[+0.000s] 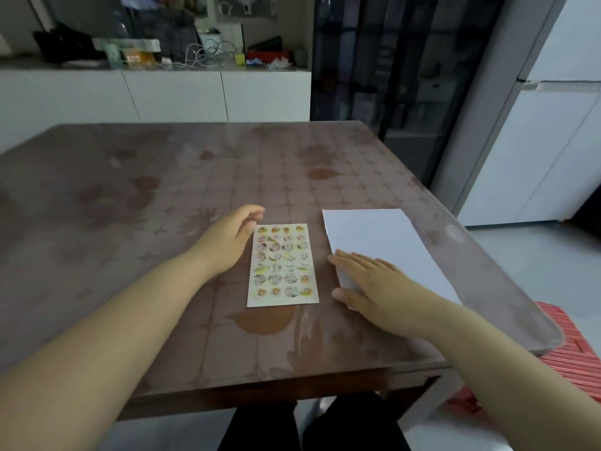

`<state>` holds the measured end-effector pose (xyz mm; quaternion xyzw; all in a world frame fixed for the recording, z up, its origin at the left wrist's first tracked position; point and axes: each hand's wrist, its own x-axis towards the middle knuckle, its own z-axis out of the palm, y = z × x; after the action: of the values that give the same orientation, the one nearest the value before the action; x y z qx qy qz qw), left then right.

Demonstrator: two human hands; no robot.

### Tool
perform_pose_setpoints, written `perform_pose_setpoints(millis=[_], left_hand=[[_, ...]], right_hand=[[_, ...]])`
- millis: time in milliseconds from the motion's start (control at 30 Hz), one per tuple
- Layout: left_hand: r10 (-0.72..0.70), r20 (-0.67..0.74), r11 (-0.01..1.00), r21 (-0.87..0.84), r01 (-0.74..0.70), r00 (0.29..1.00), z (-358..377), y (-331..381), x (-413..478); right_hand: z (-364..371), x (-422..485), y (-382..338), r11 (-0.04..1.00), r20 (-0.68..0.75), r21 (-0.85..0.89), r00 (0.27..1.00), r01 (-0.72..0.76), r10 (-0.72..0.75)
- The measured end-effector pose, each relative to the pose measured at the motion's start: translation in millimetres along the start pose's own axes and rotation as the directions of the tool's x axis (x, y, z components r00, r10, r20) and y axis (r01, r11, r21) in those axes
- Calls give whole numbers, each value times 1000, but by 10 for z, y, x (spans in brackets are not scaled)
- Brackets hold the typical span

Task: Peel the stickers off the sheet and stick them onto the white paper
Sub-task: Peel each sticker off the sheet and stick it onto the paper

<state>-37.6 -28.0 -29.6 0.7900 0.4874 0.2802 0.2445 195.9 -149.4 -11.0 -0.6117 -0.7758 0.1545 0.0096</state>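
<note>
A sticker sheet (282,265) with several rows of small round stickers lies flat on the brown table (162,196), near its front middle. To its right lies a blank sheet of white paper (387,242). My left hand (227,239) hovers just left of the sticker sheet's upper corner, fingers loosely curved and holding nothing. My right hand (370,284) lies flat, fingers straight, on the near left corner of the white paper.
The table has a glossy patterned cover; its right edge runs close to the paper. A red stool (572,346) stands below the table's right corner. A white cabinet with clutter on top (169,56) and a dark glass-door cabinet (390,60) stand behind.
</note>
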Motion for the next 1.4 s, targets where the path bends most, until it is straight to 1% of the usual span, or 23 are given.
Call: perform_pose_setpoints(millis=[67,167,233,333,400,533,633,700,767,833,1000,1133,1233,1300,1400], left_hand=[[-21,32,1000,-1,21,999,-97,-66,74],[-57,211,997,53,47,976,-212,-135,208],[-87,313,993,100,59,946,-242,-139,287],[-94,366,981,195,23,926,-243,-132,437],[-83,378,972,236,-9,922,-230,-133,521],[-41,420,955,283,-88,907,-223,-197,587],[28,410,961,241,-138,912,-204,-311,575],[62,397,958,234,-167,916,-195,-346,571],[75,391,956,234,-178,917,-185,-356,567],[93,393,960,208,-187,915,-173,-364,563],[125,378,968,156,-196,917,-173,-417,560],[120,369,970,153,-188,922,-188,-392,534],[116,290,977,137,-161,950,-156,-389,512],[103,217,990,76,-122,971,-141,-373,509],[61,181,997,31,-67,982,-137,-335,505]], right_hand=[[-37,64,-28,1000,-44,-15,999,17,-18],[-137,251,-69,999,-106,3,993,53,-52],[-216,442,-107,995,-112,50,990,90,-84],[-298,814,-172,990,-102,87,989,114,-105],[-285,1084,-215,989,-118,82,987,121,-111],[-187,1427,-325,991,-228,28,966,130,-120],[-97,1538,-384,985,-320,65,939,157,-129],[-39,1602,-396,969,-387,117,909,217,-156],[10,1650,-384,952,-448,132,873,276,-191],[22,1668,-372,937,-485,163,852,310,-198],[-13,1670,-346,906,-497,292,858,307,-130],[-16,1668,-345,892,-474,342,874,295,-107],[-11,1657,-335,892,-453,358,887,275,-92],[-6,1652,-327,886,-437,378,895,268,-84],[-2,1640,-320,881,-425,387,901,271,-90]])
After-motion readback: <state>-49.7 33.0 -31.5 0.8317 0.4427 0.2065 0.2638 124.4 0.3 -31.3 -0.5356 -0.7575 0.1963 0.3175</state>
